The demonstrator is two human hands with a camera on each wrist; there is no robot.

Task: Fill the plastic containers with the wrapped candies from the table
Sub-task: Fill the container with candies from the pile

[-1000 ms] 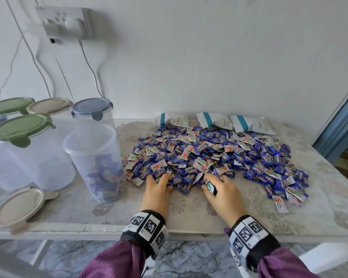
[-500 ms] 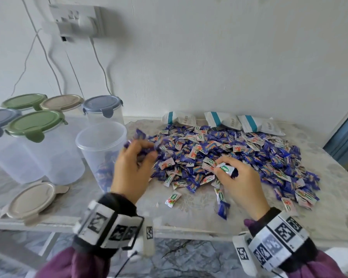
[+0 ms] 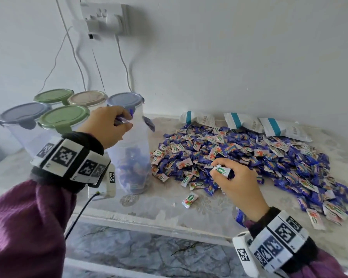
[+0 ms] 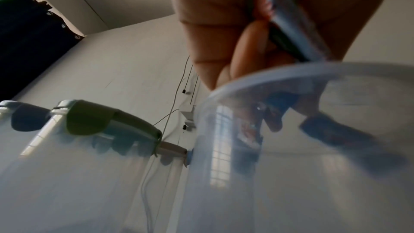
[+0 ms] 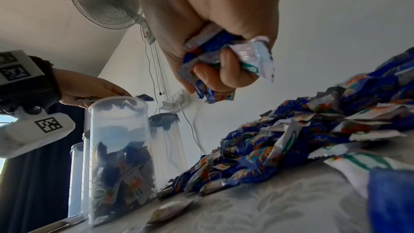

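While the left hand (image 3: pixel 107 127) hovers over the open container (image 3: pixel 133 157) with fingers curled round candies, loosen them squarely above its rim, then bring over the right hand (image 3: pixel 235 181), clutching its own bunch beside the pile (image 3: pixel 249 155) right of the container

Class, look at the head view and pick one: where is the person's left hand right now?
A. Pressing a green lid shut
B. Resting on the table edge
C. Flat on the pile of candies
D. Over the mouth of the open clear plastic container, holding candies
D: the left hand grips blue wrapped candies above the lidless clear plastic container.
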